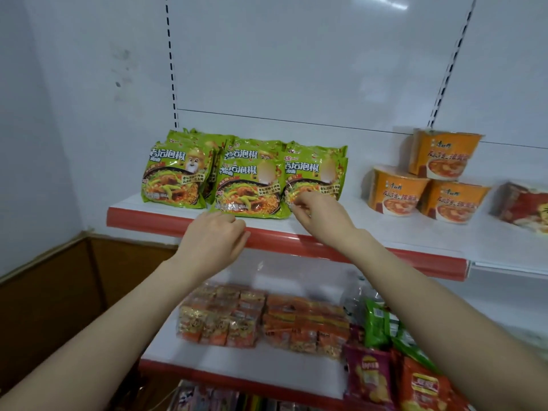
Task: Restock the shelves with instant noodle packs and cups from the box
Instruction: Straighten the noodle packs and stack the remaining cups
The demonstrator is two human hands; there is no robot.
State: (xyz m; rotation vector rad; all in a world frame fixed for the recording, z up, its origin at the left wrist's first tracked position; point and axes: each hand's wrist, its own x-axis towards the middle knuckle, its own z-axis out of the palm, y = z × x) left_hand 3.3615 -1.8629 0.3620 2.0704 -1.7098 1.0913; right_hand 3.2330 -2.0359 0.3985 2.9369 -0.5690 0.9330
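Several green instant noodle packs (249, 185) stand leaning in rows on the upper white shelf (415, 232) with its red front strip. My right hand (318, 213) pinches the lower edge of the rightmost green pack (315, 173). My left hand (216, 243) hovers at the shelf's red edge just below the middle pack, fingers curled, holding nothing that I can see. Three orange noodle cups (427, 176) are stacked to the right on the same shelf. The box is out of view.
A red-wrapped pack (525, 206) lies at the shelf's far right. The lower shelf (237, 363) holds clear-wrapped orange noodle bundles (261, 318), green snack bags and chip bags (367, 375). A brown wooden panel (59, 292) stands at the left.
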